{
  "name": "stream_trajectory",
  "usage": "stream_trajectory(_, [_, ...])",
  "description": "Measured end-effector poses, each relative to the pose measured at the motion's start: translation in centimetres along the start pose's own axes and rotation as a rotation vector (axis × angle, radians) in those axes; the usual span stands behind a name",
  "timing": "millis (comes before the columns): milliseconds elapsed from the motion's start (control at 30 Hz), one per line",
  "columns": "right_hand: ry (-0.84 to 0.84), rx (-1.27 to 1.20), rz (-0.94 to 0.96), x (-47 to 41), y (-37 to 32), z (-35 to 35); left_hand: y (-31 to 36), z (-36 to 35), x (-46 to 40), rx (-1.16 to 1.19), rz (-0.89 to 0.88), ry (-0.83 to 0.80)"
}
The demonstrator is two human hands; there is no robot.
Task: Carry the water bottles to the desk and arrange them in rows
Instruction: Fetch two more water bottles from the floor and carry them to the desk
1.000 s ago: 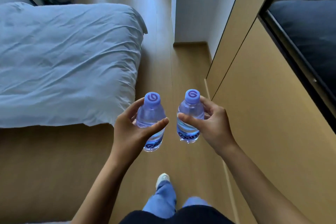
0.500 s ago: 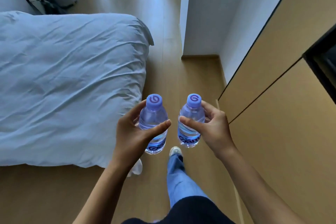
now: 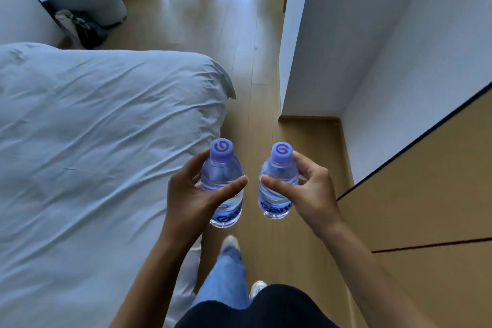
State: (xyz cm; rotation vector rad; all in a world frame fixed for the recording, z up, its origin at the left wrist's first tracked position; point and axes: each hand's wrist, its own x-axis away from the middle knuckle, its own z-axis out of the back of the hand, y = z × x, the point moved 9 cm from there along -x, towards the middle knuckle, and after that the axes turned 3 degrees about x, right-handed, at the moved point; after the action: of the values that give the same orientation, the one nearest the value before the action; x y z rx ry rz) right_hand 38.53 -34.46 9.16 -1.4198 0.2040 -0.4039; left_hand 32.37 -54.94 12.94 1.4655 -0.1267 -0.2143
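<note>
From the head view, our left hand curls round one water bottle and our right hand round the other bottle, both upright at six o'clock over the floor, the bed at nine. Full and smooth, they likely feel weighty, slippery; mid-body grips suit.
</note>
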Motion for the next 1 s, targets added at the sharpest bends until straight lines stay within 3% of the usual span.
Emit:
stream_trajectory(533, [0.101,-0.025,-0.037,-34.2,-4.0,-4.7,-2.3,-2.3,-37.5,-0.044,-0.017,-0.167])
stream_trajectory(1000, [0.054,-0.04,-0.03,-64.1,-5.4,-4.6,-4.1,-7.5,-65.9,-0.107,-0.022,-0.114])
